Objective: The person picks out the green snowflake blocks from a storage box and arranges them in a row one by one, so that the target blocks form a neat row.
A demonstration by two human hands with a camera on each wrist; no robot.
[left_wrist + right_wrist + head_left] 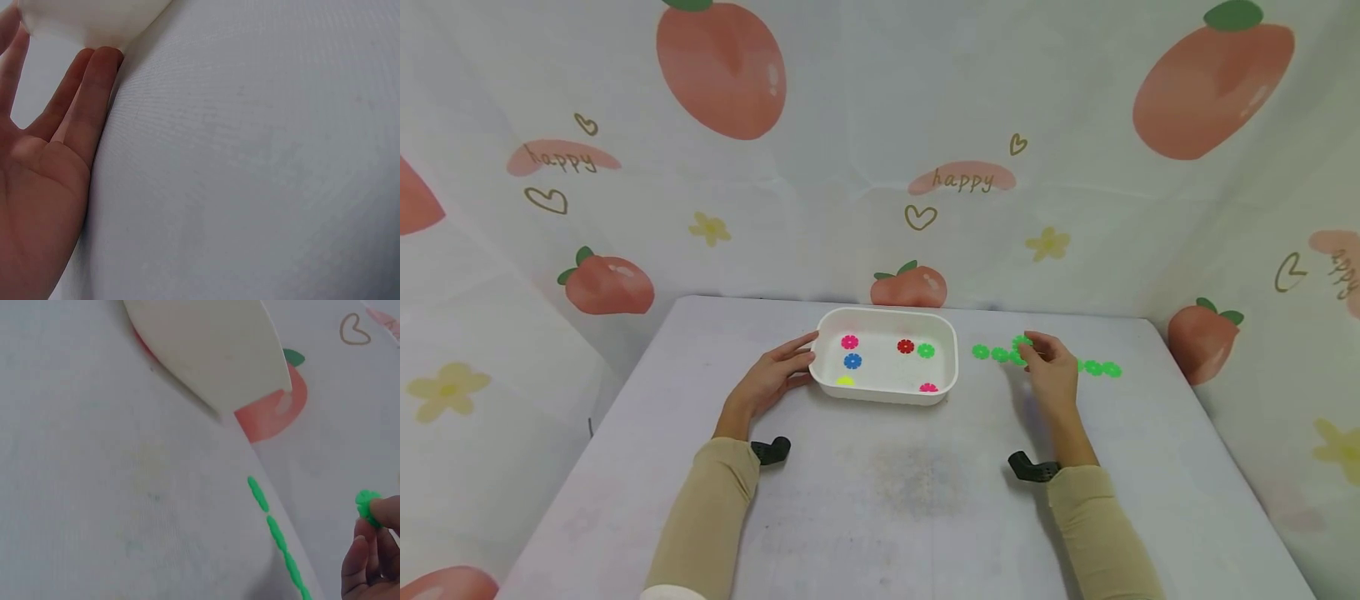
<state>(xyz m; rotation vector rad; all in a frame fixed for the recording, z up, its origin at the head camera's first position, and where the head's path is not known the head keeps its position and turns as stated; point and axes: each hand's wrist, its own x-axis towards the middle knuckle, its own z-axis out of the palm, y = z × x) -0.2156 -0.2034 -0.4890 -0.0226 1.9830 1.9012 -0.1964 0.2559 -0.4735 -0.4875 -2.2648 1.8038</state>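
Observation:
A white rectangular tub [883, 398] stands toward the back of the table, with several flower-shaped plastic discs in pink, blue, yellow, red and green inside. My left hand [772, 377] touches its left end, fingers extended; in the left wrist view the fingertips [103, 59] rest against the tub wall [87, 22]. My right hand [1051, 372] pinches a green flower disc [367, 501] between thumb and finger, raised over the table. Beneath it runs a row of green discs [1000, 354], partly hidden behind the hand, continuing to its right [1101, 368].
The white-covered table [880, 517] meets a patterned cloth backdrop [842, 233] just behind the tub and the row. Both wrists wear black camera mounts [1033, 468] that stick out inward over the tabletop.

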